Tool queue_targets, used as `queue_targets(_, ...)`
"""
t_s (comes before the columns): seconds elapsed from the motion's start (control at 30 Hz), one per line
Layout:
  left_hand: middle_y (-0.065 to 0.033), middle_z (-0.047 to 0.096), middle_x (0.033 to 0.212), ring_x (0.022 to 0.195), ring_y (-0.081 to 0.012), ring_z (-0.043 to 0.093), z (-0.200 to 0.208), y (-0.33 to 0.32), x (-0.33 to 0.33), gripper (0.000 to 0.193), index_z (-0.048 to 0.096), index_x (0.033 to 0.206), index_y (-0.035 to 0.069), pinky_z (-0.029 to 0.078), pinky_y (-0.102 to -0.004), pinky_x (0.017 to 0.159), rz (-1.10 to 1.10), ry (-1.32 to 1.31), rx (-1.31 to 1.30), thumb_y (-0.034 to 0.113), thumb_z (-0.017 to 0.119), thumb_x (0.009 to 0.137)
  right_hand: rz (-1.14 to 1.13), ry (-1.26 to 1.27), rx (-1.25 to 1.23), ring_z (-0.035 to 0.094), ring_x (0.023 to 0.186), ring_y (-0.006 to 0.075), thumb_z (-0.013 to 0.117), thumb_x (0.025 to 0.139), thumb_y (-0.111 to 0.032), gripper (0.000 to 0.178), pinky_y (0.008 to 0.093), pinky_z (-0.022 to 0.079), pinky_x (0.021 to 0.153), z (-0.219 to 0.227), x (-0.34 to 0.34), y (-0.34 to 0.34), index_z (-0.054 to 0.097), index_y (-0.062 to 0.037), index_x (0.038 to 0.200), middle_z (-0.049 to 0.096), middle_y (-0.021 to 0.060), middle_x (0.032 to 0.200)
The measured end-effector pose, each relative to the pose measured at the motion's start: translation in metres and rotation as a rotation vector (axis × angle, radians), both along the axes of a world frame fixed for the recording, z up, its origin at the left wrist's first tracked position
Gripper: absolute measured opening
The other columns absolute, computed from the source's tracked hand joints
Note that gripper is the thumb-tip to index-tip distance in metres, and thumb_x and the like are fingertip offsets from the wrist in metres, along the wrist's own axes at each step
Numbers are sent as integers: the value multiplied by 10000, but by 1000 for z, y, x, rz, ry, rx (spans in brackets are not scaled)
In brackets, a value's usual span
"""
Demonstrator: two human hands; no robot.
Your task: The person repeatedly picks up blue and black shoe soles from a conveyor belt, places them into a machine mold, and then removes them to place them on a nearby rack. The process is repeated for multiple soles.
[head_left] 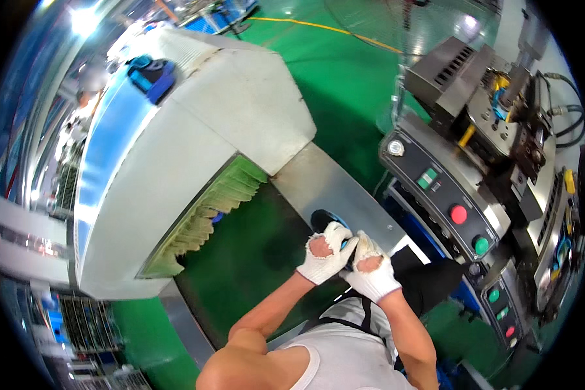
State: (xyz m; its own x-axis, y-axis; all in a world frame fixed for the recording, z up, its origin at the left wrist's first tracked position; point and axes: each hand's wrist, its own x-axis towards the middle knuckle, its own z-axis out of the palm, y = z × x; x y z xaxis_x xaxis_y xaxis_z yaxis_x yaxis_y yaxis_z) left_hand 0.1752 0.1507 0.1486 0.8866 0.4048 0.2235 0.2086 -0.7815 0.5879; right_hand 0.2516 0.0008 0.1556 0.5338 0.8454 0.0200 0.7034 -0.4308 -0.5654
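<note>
My left hand (328, 253), in a white knit glove torn open on its back, is closed around a dark piece with a rounded end and a blue edge (321, 219). Part of that piece sticks out beyond the fingers, and its kind is not clear. Right beside it, my right hand (370, 265) wears a similar torn glove. Its fingers are bent and pressed together against the same piece, touching the left fingertips. The gloves hide most of the held piece. Both hands are over the metal side ledge (335, 185) of a conveyor.
A dark conveyor belt (240, 279) runs under green strip curtains (205, 221) into a pale machine housing (240, 97). A small blue item (217, 217) lies by the strips. Blue-and-black pieces (151, 77) rest on the housing. At right stands a press with a button panel (442, 195).
</note>
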Motion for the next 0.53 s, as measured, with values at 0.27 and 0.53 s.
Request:
queue_targets(0.27, -131, 679, 1050, 929, -354, 714, 36, -92, 71, 307, 712, 1027, 92, 575, -464, 751, -474, 23, -103, 362, 795, 905, -269, 105, 164, 728, 1009, 385, 789, 821, -314, 535, 454, 605, 792, -27, 35, -114, 659, -28, 1255, 718, 211, 1131)
queue_targets(0.53, -132, 589, 1288, 971, -189, 695, 32, -109, 93, 369, 591, 1351, 45, 600, -326, 879, -524, -322, -643, 126, 711, 1012, -696, 1037, 823, 630, 1350, 265, 833, 861, -210, 815, 379, 447, 1197, 28, -27, -249, 490, -64, 1586, 638, 165, 1483)
